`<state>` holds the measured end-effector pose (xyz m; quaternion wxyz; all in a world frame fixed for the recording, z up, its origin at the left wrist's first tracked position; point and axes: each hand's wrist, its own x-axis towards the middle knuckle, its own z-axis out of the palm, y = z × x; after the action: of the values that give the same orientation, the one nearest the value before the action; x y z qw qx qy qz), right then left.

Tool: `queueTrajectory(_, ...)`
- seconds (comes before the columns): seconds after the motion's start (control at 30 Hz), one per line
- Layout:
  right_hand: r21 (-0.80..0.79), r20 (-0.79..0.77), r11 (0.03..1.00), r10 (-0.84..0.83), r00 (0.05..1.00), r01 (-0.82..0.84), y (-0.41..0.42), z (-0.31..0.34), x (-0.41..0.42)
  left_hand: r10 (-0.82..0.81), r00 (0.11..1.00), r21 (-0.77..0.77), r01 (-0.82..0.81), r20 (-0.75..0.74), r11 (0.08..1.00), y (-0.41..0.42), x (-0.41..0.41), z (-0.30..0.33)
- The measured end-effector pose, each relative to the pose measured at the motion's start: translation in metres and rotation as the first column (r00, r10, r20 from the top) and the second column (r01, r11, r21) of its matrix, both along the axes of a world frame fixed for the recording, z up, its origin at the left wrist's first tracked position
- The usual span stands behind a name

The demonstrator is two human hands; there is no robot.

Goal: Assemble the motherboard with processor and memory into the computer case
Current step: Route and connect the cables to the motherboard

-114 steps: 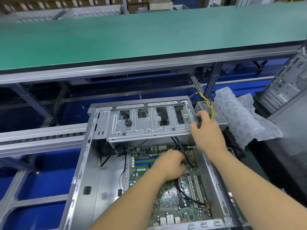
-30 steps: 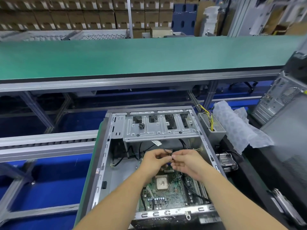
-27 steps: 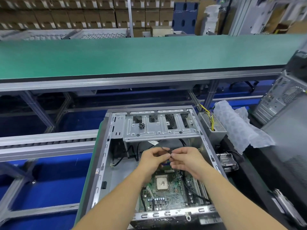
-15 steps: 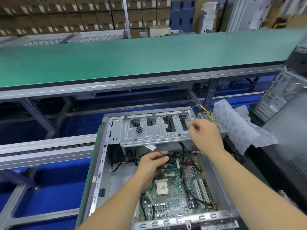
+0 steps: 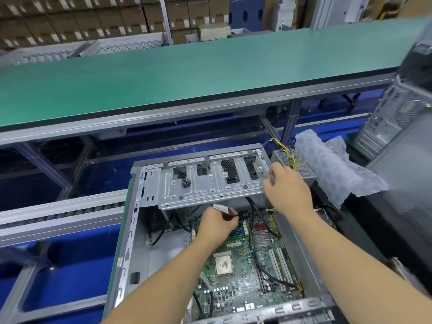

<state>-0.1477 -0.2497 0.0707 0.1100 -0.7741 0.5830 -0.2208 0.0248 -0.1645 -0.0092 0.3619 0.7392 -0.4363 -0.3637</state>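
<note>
Lying open, the grey steel computer case point(image 5: 131, 230) contains the green motherboard point(image 5: 243, 265). The left hand point(image 5: 216, 226) pinches a flat grey cable connector point(image 5: 222, 208) above it; the right hand point(image 5: 288, 191) grips the silver drive cage point(image 5: 205, 183).

Two bare hands are in the open case: the left hand point(image 5: 216, 226) and the right hand point(image 5: 286, 189). One grey steel computer case point(image 5: 131, 230) lies open, holding one green motherboard point(image 5: 238, 286) with one square silver processor point(image 5: 224, 263). One second grey tower case point(image 5: 395, 120) stands at right, beside one crumpled sheet of white bubble wrap point(image 5: 332, 171).
</note>
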Motion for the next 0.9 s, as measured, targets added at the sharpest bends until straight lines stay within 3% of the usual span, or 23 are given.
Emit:
queueTrajectory(0.1, 0.014, 0.010, 1.000, -0.002, 1.000, 0.002, 0.000, 0.000, -0.001, -0.082, 0.982, 0.111, 0.064, 0.169, 0.992, -0.016, -0.007, -0.003)
queueTrajectory(0.3, 0.030, 0.074, 0.998, -0.062, 0.995, 0.060, -0.005, -0.004, -0.002, -0.220, 0.964, 0.328, 0.162, 0.147, 0.931, -0.048, -0.025, 0.000)
queueTrajectory(0.4, 0.028, 0.055, 0.990, -0.138, 0.989, 0.136, -0.007, -0.007, -0.002, -0.200, 0.979, 0.290, 0.178, 0.048, 0.940, -0.058, -0.032, -0.005)
queueTrajectory(0.53, 0.061, 0.047, 0.978, -0.203, 0.978, 0.200, -0.009, -0.008, -0.001, -0.138, 0.990, 0.231, 0.130, 0.021, 0.964, -0.066, -0.048, -0.011)
queueTrajectory(0.77, 0.167, 0.130, 0.958, -0.257, 0.958, 0.234, -0.011, -0.009, -0.004, -0.327, 0.942, 0.278, 0.296, 0.072, 0.914, -0.077, -0.037, -0.009)
queueTrajectory(0.9, 0.173, 0.132, 0.955, -0.265, 0.955, 0.241, -0.011, -0.009, -0.003, -0.296, 0.953, 0.280, 0.267, 0.068, 0.922, -0.079, -0.041, -0.013)
